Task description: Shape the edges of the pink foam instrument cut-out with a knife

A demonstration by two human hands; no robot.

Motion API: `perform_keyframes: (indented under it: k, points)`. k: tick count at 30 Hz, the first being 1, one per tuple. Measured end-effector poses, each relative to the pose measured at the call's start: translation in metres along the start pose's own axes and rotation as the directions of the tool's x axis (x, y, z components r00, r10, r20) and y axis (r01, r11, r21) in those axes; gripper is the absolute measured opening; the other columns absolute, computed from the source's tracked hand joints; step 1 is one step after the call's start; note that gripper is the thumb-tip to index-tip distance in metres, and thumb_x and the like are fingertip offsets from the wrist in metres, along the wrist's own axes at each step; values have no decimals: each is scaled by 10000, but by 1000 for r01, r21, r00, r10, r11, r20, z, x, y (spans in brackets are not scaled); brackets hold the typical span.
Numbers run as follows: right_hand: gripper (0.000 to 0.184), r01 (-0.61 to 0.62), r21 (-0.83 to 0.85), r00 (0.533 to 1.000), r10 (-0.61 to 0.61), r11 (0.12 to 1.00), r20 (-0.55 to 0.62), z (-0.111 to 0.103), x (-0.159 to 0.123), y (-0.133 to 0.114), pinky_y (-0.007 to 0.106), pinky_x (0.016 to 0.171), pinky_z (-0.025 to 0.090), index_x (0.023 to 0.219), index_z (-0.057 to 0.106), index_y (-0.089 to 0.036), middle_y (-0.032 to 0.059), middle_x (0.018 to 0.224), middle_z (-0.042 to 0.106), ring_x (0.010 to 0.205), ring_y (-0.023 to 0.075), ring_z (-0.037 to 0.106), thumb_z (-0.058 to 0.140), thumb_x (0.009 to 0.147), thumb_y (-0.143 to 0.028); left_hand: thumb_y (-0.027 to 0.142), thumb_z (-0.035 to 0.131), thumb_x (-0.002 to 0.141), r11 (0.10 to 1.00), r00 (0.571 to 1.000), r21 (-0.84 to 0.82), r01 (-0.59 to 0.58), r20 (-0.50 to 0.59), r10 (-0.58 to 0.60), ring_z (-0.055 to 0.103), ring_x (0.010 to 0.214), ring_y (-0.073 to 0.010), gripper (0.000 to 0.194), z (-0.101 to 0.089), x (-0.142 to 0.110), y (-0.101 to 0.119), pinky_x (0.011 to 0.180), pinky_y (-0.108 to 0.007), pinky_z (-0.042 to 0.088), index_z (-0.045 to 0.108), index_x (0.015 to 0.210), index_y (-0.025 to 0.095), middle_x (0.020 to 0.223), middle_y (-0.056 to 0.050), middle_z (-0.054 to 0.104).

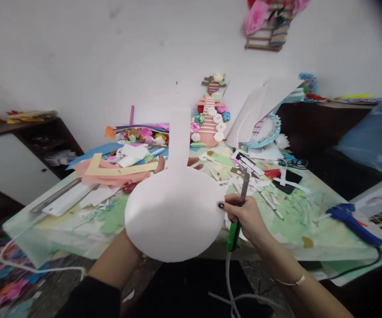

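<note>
A white paper cutout (174,212), a wide oval with a long straight neck, is held up in front of me over the table's near edge. My left hand (195,164) holds it from behind; fingertips show on both sides of the neck, and the palm is hidden. At the oval's right edge, my right hand (244,214) grips a utility knife (233,236) with a green handle, its blade pointing up. The right thumb also presses on the cutout's edge. A thin white strip or cord (228,278) hangs below the knife.
Paper scraps, pens and a cream L-shaped strip (124,170) litter the green-stained table (184,254). A blue glue gun (357,224) lies at the right. A guitar-shaped paper piece with flowers (209,126) leans on the wall. At the left stands a cabinet (15,159).
</note>
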State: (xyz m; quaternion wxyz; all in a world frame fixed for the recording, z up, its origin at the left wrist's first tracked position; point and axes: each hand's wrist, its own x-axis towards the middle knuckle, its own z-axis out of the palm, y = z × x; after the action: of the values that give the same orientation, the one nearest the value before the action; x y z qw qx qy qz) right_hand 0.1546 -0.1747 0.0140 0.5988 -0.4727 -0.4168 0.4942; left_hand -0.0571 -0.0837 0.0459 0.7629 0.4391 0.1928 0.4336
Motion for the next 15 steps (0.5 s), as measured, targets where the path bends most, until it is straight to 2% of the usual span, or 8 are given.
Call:
perform_keyframes:
  k: [2, 4, 6, 7, 8, 10, 12, 15]
  points:
    - [272, 2, 19, 999, -1, 1000, -45, -10, 5, -4, 183, 347, 224, 648, 667, -120, -57, 428, 490, 339, 23, 343, 859, 529, -270, 782, 351, 774, 997, 995, 6, 73, 64, -74, 636, 1034, -338, 802, -15, 2, 6, 870, -438, 489, 623, 1172, 141, 1042, -125, 711]
    - [286, -2, 45, 996, 6, 999, -90, -17, 10, -7, 182, 340, 230, 637, 653, -124, -58, 427, 493, 328, 22, 340, 867, 506, -262, 767, 409, 763, 1000, 999, 5, 8, 50, -8, 661, 993, -329, 773, -34, 8, 14, 862, -428, 503, 645, 1155, 144, 1069, -124, 717]
    - [300, 2, 70, 991, 7, 998, -131, -22, 17, -10, 179, 333, 233, 635, 641, -131, -65, 414, 482, 316, 24, 341, 871, 488, -255, 637, 608, 717, 994, 997, 93, -49, 60, 44, 645, 1045, -337, 641, -50, 15, 20, 880, -404, 505, 682, 1111, 137, 1136, -127, 702]
    - [306, 5, 80, 989, 6, 997, -147, -24, 21, -10, 177, 329, 232, 635, 637, -133, -68, 408, 475, 312, 25, 342, 873, 480, -252, 506, 743, 628, 983, 994, 171, -73, 88, 59, 645, 1044, -341, 589, -56, 18, 24, 872, -379, 511, 700, 1084, 136, 1138, -124, 704]
    - [311, 7, 85, 988, 7, 996, -156, -26, 25, -11, 175, 326, 231, 633, 634, -134, -70, 405, 471, 308, 25, 342, 874, 474, -249, 385, 809, 561, 964, 993, 259, -63, 109, 36, 659, 1010, -333, 570, -59, 22, 27, 833, -353, 525, 711, 1067, 141, 1122, -118, 711]
    - [315, 6, 86, 987, 8, 996, -161, -29, 33, -13, 173, 322, 234, 625, 629, -133, -72, 404, 467, 305, 24, 342, 876, 465, -246, 251, 817, 568, 912, 991, 410, 8, 117, -62, 693, 904, -287, 546, -61, 29, 32, 736, -307, 542, 704, 1094, 159, 1086, -110, 725]
    - [316, 2, 79, 988, 10, 997, -154, -31, 41, -15, 175, 320, 242, 616, 626, -131, -70, 407, 471, 304, 25, 347, 876, 459, -242, 250, 781, 654, 866, 989, 495, 71, 79, -126, 706, 794, -233, 506, -58, 38, 35, 649, -269, 540, 681, 1144, 177, 1036, -104, 737]
    - [316, 7, 72, 989, 3, 997, -146, -34, 54, -21, 179, 316, 239, 628, 629, -133, -72, 403, 469, 300, 31, 351, 874, 455, -234, 312, 779, 677, 843, 999, 536, 38, 9, -50, 695, 687, -189, 484, -50, 54, 39, 578, -231, 521, 683, 1131, 174, 924, -92, 753]
